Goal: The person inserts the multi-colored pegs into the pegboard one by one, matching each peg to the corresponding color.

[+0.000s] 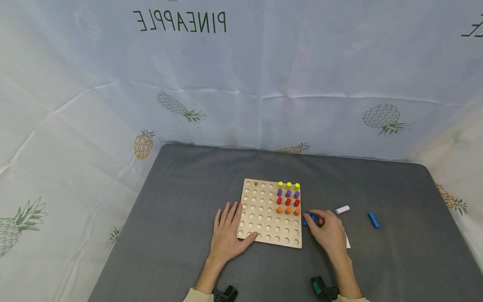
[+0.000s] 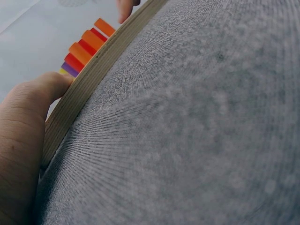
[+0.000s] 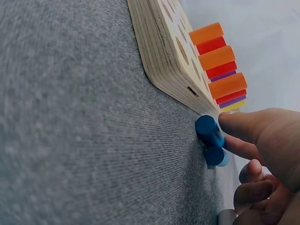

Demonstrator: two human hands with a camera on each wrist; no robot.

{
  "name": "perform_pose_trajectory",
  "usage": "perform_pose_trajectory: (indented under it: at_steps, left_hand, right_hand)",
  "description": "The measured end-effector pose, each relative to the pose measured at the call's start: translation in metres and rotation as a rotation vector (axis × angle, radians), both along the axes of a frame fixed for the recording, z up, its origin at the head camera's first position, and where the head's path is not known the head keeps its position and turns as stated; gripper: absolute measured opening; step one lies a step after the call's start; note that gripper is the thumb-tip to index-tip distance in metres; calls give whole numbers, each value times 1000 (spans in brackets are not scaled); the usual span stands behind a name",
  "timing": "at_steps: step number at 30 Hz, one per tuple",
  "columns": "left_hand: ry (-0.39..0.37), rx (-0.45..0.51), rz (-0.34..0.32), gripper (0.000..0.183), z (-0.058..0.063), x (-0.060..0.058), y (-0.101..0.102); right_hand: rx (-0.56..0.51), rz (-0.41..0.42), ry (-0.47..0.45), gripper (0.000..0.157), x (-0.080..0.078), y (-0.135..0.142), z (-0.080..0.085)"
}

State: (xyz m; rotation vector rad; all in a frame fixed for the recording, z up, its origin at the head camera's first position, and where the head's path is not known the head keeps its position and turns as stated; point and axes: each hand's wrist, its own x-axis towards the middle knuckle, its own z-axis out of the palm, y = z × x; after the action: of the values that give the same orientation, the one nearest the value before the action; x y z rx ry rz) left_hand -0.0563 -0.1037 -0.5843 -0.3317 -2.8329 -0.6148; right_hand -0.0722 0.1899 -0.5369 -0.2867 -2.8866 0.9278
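A square wooden pegboard (image 1: 264,218) with rows of round holes lies on the table. At its right side stand yellow (image 1: 288,186), purple (image 1: 288,193), red (image 1: 288,201) and orange pegs (image 1: 288,210), three of each colour. My left hand (image 1: 226,239) rests at the board's left edge with straight fingers, its thumb over the front edge. Just off the board's right edge, my right hand (image 1: 329,233) pinches a blue peg (image 3: 208,130) between thumb and index finger. Another blue peg (image 3: 215,156) lies right beside it on the cloth.
A white peg (image 1: 342,209) and a further blue peg (image 1: 373,220) lie to the right on the grey tablecloth (image 1: 188,180). Something white (image 1: 348,241) is partly hidden behind my right hand. A pineapple-print curtain (image 1: 241,117) hangs behind the table.
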Motion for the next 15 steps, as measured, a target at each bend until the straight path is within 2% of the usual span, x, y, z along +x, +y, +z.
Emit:
perform_pose_trajectory:
  at_steps: [9,15]
  left_hand:
    - [1,-4,2,99,1,0,0]
    - [0,0,-1,98,1,0,0]
  right_hand:
    - [26,-9,-24,32,1,-2,3]
    - [36,21,-51,32,1,0,5]
